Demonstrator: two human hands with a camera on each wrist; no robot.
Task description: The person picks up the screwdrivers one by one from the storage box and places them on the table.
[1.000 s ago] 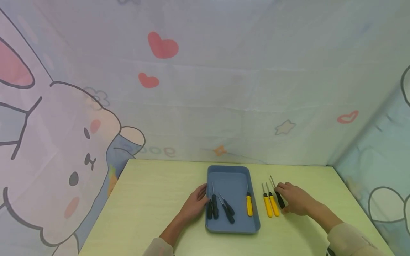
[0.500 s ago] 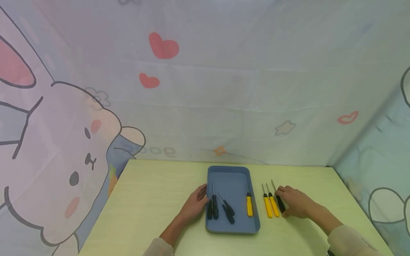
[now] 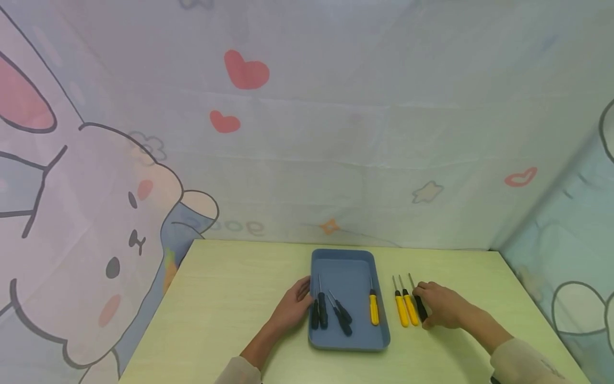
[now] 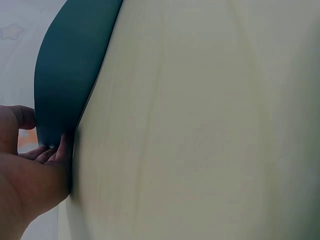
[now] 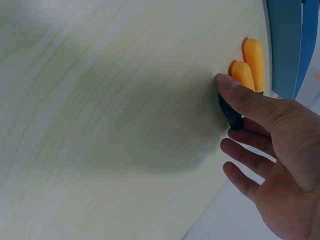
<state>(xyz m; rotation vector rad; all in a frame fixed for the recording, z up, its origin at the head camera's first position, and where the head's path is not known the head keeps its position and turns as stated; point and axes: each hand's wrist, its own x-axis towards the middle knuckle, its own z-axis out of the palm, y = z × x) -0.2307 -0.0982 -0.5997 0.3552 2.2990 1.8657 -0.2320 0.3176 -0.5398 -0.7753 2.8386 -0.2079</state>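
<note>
At the blue tray's (image 3: 347,341) left side, my left hand (image 3: 291,306) holds the wall; in the left wrist view its thumb (image 4: 26,117) meets the rim and the other fingers bend against the outside. My right hand (image 3: 443,305) pinches a black-handled screwdriver (image 3: 420,308) between thumb and fingers, low over the table to the right of the tray. Its shaft points away from me. Just left of it lie two yellow-handled screwdrivers (image 3: 405,306), side by side. In the right wrist view the black handle (image 5: 230,112) shows under the thumb, beside the yellow handles (image 5: 254,62).
Inside the tray, several black-handled screwdrivers (image 3: 322,312) lie at the left and one yellow-handled screwdriver (image 3: 373,309) at the right. The pale wooden table (image 3: 225,298) extends both ways. Behind it hangs a printed cloth (image 3: 360,133) with a rabbit and hearts.
My right hand has drawn the black screwdriver slightly toward me and a little to the right, nearly in line with the yellow ones. The left hand and tray have stayed put.
</note>
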